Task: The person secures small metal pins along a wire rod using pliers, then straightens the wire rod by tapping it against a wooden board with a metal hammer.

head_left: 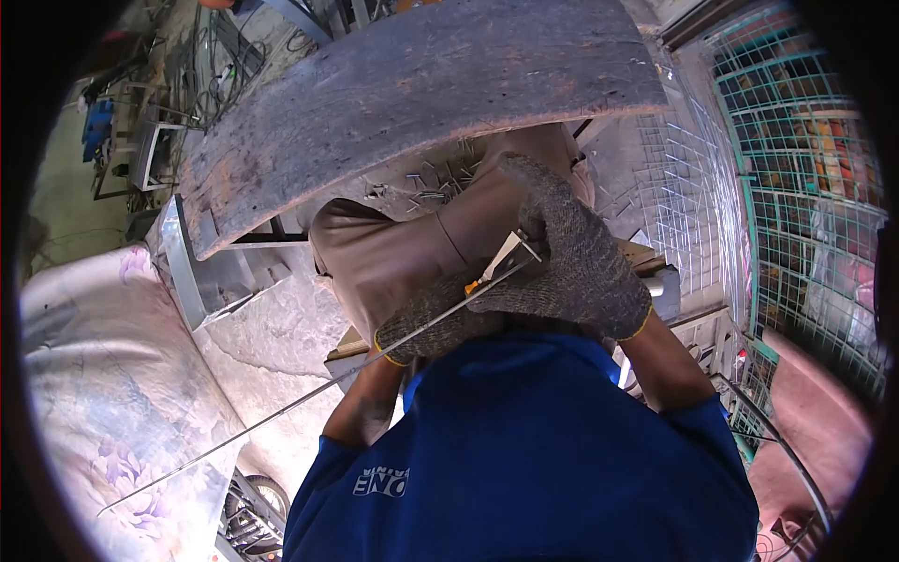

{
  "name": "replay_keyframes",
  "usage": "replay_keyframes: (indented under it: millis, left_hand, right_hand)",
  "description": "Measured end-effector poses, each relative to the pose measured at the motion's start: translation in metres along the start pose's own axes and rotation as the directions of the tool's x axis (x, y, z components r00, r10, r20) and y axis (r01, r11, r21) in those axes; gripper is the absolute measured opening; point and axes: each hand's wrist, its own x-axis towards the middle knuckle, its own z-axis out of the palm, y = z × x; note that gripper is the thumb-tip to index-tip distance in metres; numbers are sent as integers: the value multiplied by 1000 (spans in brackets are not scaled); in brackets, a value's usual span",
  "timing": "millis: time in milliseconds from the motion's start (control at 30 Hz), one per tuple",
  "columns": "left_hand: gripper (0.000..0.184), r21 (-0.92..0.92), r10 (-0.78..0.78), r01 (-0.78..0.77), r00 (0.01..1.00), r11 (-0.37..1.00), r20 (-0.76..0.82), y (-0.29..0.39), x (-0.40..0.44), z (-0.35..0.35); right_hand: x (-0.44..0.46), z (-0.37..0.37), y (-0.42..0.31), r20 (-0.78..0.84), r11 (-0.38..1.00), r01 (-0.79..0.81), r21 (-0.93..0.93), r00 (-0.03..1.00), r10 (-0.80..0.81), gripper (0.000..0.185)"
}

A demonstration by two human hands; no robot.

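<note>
Grey knitted gloves with yellow cuffs cover both my hands, which meet above my lap. My left hand [435,321] is closed, low and partly behind the rod, with its fingers partly hidden. A pale, narrow tool with an orange part [504,259] sticks out between the two gloves; its kind is unclear. My right hand [585,267] is bent around the upper end of a long thin metal rod [309,388], its fingers curled near the tool's tip. The rod slants down to the lower left, across the front of my left glove.
A worn, dark wooden board [421,94] stands ahead of my knees. Short metal pieces [440,181] lie scattered on the floor below it. Green wire mesh [787,187] rises on the right, beside a stack of wire grids [698,173]. A floral cloth [122,365] spreads at left.
</note>
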Motion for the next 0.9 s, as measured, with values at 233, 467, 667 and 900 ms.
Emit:
replay_keyframes:
  millis: [233, 467, 667, 900]
  left_hand:
    - [49, 118, 110, -113, 993, 987, 32, 7, 8, 9]
    - [49, 229, 210, -221, 975, 948, 73, 16, 11, 13]
    - [49, 318, 292, -315, 949, 894, 118, 15, 19, 31]
    - [47, 343, -177, 178, 984, 922, -36, 38, 14, 38]
  right_hand:
    - [0, 4, 5, -34, 995, 15, 99, 999, -12, 118]
    - [0, 5, 11, -33, 993, 21, 120, 999, -17, 115]
    - [0, -3, -2, -6, 999, -11, 49, 1000, 11, 108]
    - [-7, -1, 22, 19, 833, 205, -514, 974, -227, 91]
